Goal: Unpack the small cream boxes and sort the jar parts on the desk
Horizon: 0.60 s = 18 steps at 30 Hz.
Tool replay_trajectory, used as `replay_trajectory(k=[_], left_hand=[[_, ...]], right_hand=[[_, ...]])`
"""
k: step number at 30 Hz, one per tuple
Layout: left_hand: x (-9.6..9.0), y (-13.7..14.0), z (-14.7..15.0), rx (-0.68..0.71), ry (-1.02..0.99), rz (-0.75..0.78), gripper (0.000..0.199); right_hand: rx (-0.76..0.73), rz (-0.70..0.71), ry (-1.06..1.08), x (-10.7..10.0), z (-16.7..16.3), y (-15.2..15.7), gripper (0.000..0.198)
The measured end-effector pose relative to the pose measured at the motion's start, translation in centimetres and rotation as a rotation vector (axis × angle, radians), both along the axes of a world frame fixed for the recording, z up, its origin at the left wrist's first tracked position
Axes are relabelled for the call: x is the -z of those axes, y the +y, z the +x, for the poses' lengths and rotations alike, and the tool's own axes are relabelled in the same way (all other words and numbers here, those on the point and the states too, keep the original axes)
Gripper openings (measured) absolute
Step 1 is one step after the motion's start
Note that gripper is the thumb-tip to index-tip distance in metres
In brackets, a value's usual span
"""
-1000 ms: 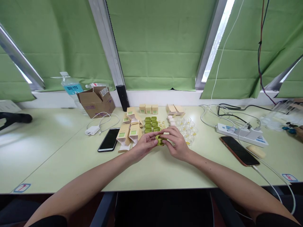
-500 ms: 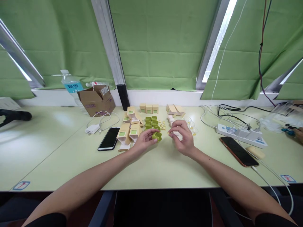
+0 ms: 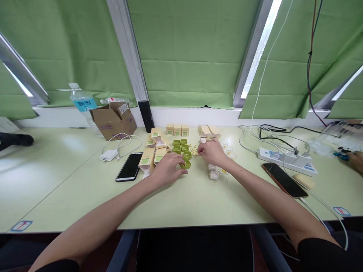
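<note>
My left hand [image 3: 169, 166] grips a small green cup [image 3: 186, 164] by its left rim, at the front of two rows of similar green cups [image 3: 184, 148]. My right hand [image 3: 212, 151] is over the small pale yellow pieces [image 3: 194, 149] just right of the cups. Its fingertips are pinched together, and whatever they hold is hidden. Below and behind that hand are several small white blocks [image 3: 214, 175]. Clear plastic covers with yellow spots [image 3: 231, 155] lie to its right, partly hidden by the wrist.
Open cream cartons [image 3: 146, 160] lie left of the cups, with small closed boxes [image 3: 177, 130] behind. Phones [image 3: 130, 166] lie at left and at right beside a power strip [image 3: 289, 161]. A brown cardboard box [image 3: 115, 121] stands back left. Another person's hand [image 3: 356, 158] shows far right.
My left hand has lowered the green cup from a tilted hold to the front of the rows. My right hand has moved up and left to the yellow pieces, uncovering the white blocks.
</note>
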State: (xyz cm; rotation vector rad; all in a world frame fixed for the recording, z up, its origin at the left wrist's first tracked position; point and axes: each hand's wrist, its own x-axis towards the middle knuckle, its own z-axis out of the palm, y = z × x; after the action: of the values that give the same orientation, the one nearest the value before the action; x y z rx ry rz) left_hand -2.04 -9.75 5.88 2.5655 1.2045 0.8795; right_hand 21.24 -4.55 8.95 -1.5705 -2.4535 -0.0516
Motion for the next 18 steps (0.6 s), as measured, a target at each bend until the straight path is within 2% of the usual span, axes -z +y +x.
replay_trajectory(k=[4,9,13,16,18], left_hand=[[0.4,0.4,-0.3,-0.034,0.163,0.046,0.011],[0.6,0.4,-0.4,-0.012,0.179,0.088,0.008],[0.6,0.5,-0.5,-0.018,0.199,0.087,0.010],[0.5,0.6,-0.5,-0.022,0.279,0.059,0.016],[0.5,0.7,-0.5,-0.018,0.300,0.031,0.021]], right_hand=[[0.004,-0.035,-0.154,0.7,-1.6,0.3,0.022],[0.014,-0.006,-0.217,1.9,-2.4,0.3,0.021],[0.022,0.015,-0.212,1.3,-1.9,-0.4,0.020],[-0.010,0.119,-0.138,0.8,-1.0,-2.5,0.016],[-0.087,0.225,-0.074,1.4,-0.7,-4.8,0.016]])
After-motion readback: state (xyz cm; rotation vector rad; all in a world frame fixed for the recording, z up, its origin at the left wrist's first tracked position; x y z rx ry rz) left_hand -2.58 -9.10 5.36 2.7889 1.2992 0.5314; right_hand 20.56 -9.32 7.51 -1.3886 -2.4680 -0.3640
